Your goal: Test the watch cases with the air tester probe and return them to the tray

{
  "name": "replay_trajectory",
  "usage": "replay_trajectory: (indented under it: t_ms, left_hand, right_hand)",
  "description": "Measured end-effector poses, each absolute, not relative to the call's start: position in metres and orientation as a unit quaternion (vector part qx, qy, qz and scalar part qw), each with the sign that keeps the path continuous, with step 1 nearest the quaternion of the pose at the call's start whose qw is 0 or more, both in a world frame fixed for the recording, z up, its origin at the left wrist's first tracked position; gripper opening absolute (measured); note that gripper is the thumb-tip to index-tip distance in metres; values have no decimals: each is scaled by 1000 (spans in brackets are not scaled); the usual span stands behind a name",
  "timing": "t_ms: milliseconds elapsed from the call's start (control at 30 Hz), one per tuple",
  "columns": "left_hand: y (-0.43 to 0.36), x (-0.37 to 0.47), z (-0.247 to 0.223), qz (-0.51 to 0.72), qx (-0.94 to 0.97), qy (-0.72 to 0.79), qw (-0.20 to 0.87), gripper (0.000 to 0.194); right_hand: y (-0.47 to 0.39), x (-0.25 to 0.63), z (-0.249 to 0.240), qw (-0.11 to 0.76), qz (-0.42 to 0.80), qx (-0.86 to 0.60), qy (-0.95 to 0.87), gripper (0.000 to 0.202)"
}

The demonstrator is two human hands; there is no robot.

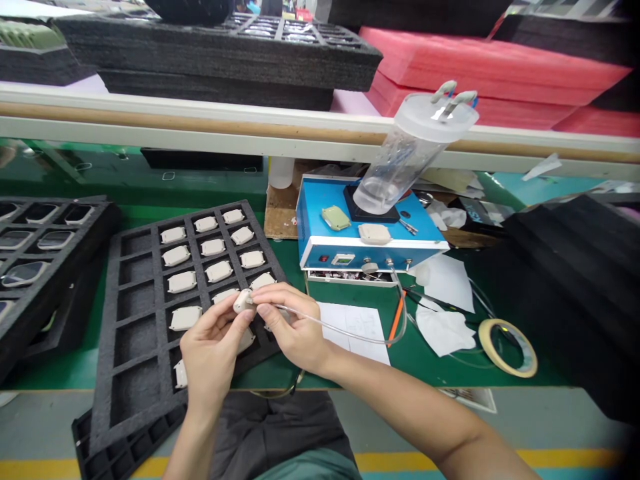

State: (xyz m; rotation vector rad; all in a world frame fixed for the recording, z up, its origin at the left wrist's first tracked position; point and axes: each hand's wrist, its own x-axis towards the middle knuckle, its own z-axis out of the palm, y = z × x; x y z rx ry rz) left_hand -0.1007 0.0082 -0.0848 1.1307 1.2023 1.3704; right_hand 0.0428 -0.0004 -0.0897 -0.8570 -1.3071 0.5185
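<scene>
My left hand (215, 340) is closed on a small beige watch-shaped case (243, 301), held over the black foam tray (167, 293). Pinched in the fingers of my right hand (295, 327) is the end of a clear thin tube (345, 331), which touches the case's side. That tube curves back to the front of a blue machine (320, 200). More beige cases (183, 282) lie in several tray compartments, while the leftmost column is bare. On the machine rest a greenish case (335, 217), a beige case (375, 233) and a clear cylinder (410, 153).
Another foam tray (55, 233) with dark-faced parts stands at the left. Right of my hands are a paper sheet (363, 323), an orange stick (397, 317), white tissues (445, 328) and a tape roll (530, 353). A shelf (300, 137) crosses behind, holding black and red foam.
</scene>
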Motion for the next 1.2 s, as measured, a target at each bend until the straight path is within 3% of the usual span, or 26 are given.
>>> replay_trajectory:
  t_ms: [1200]
  left_hand:
    - [9,-101,-84,574,461,483,473,39]
  right_hand:
    - [-1,43,-90,675,230,-384,-587,12]
